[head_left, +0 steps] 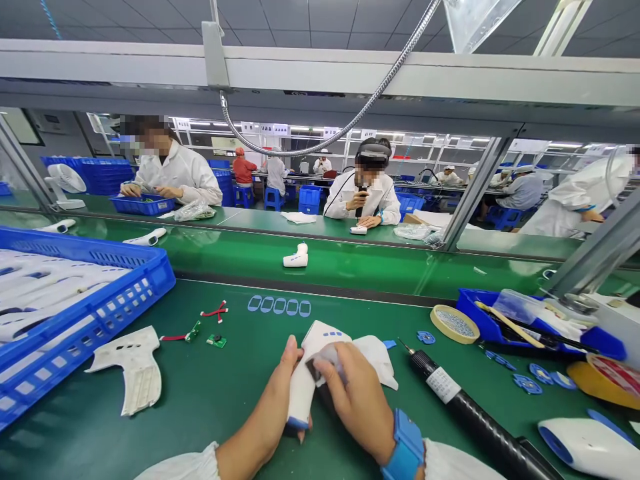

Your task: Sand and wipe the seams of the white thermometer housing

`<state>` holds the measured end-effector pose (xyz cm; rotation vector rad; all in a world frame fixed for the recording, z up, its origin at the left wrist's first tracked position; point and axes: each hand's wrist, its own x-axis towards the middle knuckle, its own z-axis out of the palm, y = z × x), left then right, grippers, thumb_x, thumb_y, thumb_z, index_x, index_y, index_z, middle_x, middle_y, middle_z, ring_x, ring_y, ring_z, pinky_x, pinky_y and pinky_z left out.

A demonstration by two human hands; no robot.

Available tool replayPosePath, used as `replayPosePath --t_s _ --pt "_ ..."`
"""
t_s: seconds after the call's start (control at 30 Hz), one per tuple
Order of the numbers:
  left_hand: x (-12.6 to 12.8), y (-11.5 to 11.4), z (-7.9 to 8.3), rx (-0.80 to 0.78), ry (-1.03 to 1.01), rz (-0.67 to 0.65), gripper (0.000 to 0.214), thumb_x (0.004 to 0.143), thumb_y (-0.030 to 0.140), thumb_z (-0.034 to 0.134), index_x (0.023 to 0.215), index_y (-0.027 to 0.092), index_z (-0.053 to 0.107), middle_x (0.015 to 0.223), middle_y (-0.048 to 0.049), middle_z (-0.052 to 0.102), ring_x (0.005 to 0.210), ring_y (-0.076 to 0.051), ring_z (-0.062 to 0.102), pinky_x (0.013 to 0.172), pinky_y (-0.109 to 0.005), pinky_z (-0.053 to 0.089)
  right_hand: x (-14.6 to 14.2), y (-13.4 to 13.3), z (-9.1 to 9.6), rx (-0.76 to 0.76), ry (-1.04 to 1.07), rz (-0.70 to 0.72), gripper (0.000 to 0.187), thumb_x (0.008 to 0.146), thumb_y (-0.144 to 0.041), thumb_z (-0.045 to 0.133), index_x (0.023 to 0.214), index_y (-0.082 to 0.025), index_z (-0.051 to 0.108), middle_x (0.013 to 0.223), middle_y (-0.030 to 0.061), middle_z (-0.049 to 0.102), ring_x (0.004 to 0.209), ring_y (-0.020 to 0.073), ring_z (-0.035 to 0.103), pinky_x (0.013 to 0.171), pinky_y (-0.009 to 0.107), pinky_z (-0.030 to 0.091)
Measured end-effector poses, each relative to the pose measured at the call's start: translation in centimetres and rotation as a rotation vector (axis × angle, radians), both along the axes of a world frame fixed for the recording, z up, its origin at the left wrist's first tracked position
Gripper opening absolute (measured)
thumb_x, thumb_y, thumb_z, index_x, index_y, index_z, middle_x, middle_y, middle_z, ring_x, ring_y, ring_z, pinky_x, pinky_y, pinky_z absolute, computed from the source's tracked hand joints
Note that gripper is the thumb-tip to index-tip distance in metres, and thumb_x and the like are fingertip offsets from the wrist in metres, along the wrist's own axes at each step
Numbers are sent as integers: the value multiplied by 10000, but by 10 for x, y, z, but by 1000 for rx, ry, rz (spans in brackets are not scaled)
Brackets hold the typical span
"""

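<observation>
My left hand (pixel 273 387) is closed around a white gun-shaped casing (pixel 303 393) with small blue marks near its top and a blue end at the bottom. Against the casing's upper side presses my right hand (pixel 357 393), fingers bent around a small grey-and-dark piece (pixel 323 365) that is too covered to name. A white cloth-like sheet (pixel 377 360) shows just behind the right knuckles, over the green table (pixel 200 407). Left of my hands lies an open half-shell (pixel 133 367) of a similar casing, beside a small green circuit board (pixel 217 341) and red wires (pixel 215 312).
A blue crate (pixel 150 267) of white casings stands at left. On the right lie a black electric screwdriver (pixel 465 407), a yellow tape roll (pixel 454 325) and a blue tray (pixel 605 340). Several blue frames (pixel 280 305) line up ahead. Co-workers (pixel 367 190) sit beyond the green belt (pixel 230 257).
</observation>
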<state>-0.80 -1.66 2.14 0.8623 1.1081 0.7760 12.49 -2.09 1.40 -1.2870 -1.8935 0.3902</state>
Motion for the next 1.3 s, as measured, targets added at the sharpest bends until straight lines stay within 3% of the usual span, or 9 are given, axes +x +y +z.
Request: replayPosePath --t_s 0.1,0.27,0.4,0.57,0.7,0.87,1.03,1.17,1.3 --pt "0 0 -2 24 -11 -5 745 711 734 221 1133 143 388 543 1 526 362 -114 466 283 -167 343 -1 -2 0 -1 -6 61 198 895 -303 367 794 -199 502 757 14 541 696 165 482 625 267 357" --pt "0 1 -3 22 -18 -3 735 698 747 227 1112 159 380 566 7 524 361 -117 468 265 -175 340 0 0 0 17 -31 -17 222 892 -311 361 788 -187 511 752 32 536 705 181 474 621 279 353" --pt "0 0 -2 24 -19 -15 729 696 746 235 1088 152 394 521 18 498 358 -112 457 269 -164 335 -1 -1 0 21 -16 60 217 898 -313 357 808 -195 516 757 23 548 702 169 481 619 270 358" --pt "0 -2 -2 29 -41 3 743 683 752 253 1106 158 394 527 29 484 353 -115 461 256 -165 323 1 0 1 39 -29 -24 234 895 -324 351 778 -191 504 754 40 543 705 185 476 613 287 354" --pt "0 -1 -1 4 -32 -10 751 686 752 238 1100 147 404 531 13 506 342 -106 448 260 -159 317 0 -1 -1 -1 -11 53 213 897 -308 354 804 -197 509 756 23 539 704 171 484 619 278 364" --pt "1 1 -1 1 -16 36 781 659 769 257 1124 155 387 510 22 494 348 -126 460 255 -176 326 1 1 -3 17 -44 -40 223 887 -322 366 773 -191 506 749 35 538 709 191 479 615 291 361" --pt "1 0 -1 9 -32 20 748 681 753 258 1099 151 413 551 5 525 351 -107 456 265 -164 327 0 -1 -3 -4 -8 49 218 891 -314 363 786 -193 511 754 24 539 697 173 481 619 280 367" --pt "0 -1 0 -2 -40 33 754 675 756 274 1123 163 399 541 18 514 367 -121 480 269 -170 336 0 0 -1 23 -37 -36 228 887 -317 364 766 -188 508 745 37 537 701 187 476 611 289 363" --pt "-1 0 2 -5 -49 13 732 693 744 261 1092 150 418 547 13 520 351 -100 457 269 -154 319 -3 -4 0 6 -6 55 212 899 -297 352 796 -196 507 758 26 545 700 165 491 618 268 372"
